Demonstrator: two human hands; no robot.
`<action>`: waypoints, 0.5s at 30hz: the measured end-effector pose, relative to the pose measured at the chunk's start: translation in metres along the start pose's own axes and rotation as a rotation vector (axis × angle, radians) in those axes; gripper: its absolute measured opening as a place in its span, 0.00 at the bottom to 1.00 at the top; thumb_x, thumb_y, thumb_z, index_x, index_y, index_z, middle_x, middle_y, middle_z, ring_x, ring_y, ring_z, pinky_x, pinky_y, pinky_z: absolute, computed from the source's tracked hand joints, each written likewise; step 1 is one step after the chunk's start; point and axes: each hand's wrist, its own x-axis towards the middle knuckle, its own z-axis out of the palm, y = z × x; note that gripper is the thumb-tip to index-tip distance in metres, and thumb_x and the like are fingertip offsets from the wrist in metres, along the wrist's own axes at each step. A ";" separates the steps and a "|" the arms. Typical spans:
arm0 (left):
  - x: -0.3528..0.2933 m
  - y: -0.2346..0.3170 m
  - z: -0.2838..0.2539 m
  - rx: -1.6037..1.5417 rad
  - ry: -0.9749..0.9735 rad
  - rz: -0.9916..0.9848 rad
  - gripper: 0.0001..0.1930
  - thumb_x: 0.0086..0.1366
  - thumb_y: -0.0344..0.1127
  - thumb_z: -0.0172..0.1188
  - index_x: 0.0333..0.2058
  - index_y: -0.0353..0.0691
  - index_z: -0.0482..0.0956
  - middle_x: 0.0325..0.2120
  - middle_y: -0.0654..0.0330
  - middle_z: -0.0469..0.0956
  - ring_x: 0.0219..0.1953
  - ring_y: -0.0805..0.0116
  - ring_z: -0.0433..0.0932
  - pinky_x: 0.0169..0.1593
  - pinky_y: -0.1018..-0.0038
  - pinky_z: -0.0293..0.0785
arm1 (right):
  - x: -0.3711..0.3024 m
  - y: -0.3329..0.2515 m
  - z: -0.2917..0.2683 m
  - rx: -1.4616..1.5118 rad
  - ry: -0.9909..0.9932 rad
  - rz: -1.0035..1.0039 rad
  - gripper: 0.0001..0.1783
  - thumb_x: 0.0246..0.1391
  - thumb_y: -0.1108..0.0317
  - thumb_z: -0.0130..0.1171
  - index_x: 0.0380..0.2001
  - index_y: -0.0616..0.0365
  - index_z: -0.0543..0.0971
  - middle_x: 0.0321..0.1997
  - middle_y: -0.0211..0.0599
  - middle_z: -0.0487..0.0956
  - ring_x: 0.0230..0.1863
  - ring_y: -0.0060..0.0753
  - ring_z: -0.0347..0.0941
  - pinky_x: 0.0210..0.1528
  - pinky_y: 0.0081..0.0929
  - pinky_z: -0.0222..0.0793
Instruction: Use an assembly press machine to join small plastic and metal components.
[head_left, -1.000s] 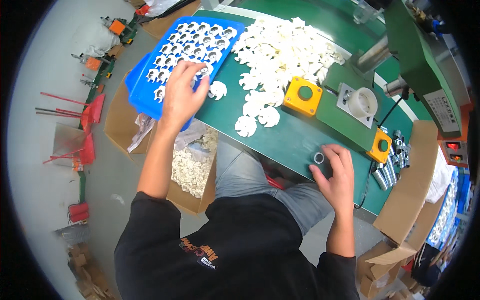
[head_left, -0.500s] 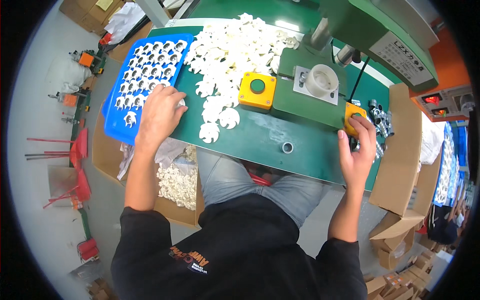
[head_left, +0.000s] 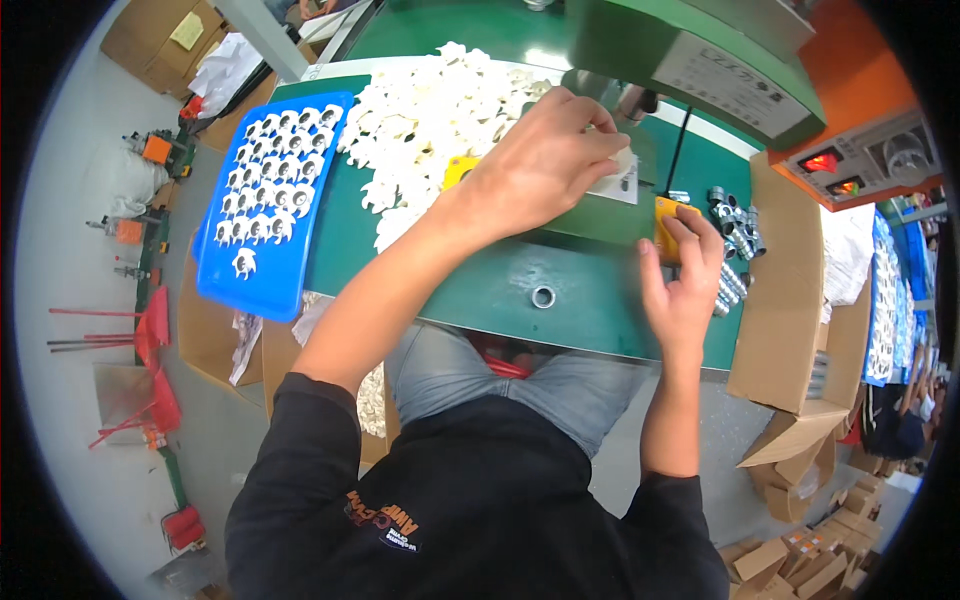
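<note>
Upper centre, the left hand (head_left: 545, 162) bends over the press base (head_left: 600, 218); I cannot tell its grip. Centre-right, the right hand (head_left: 684, 288), grip spread, is at a yellow box (head_left: 666, 209). Mid-frame lies a ring (head_left: 543, 305).

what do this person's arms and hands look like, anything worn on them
Loose black fabric sleeves, without visible markings, end near the elbows. The forearms are bare; the left hand and right hand show no gloves.
</note>
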 end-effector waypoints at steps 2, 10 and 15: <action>0.004 -0.002 0.012 -0.008 -0.023 -0.001 0.14 0.64 0.32 0.68 0.48 0.39 0.86 0.42 0.52 0.80 0.47 0.50 0.77 0.52 0.60 0.75 | -0.003 -0.001 -0.003 -0.010 -0.006 0.003 0.22 0.50 0.69 0.73 0.48 0.63 0.81 0.58 0.49 0.78 0.59 0.56 0.74 0.62 0.46 0.70; 0.009 0.006 0.015 0.089 -0.084 0.081 0.13 0.58 0.21 0.66 0.43 0.33 0.83 0.42 0.50 0.78 0.45 0.50 0.75 0.50 0.59 0.77 | -0.004 0.003 -0.009 0.000 -0.041 -0.022 0.24 0.47 0.68 0.74 0.48 0.61 0.81 0.58 0.48 0.77 0.63 0.57 0.72 0.65 0.50 0.68; 0.011 0.006 0.006 0.075 -0.175 0.096 0.12 0.57 0.22 0.65 0.42 0.34 0.83 0.43 0.51 0.79 0.46 0.49 0.74 0.50 0.60 0.76 | -0.003 0.006 -0.011 -0.059 -0.024 -0.033 0.25 0.47 0.68 0.74 0.49 0.61 0.81 0.59 0.48 0.77 0.64 0.57 0.72 0.65 0.51 0.66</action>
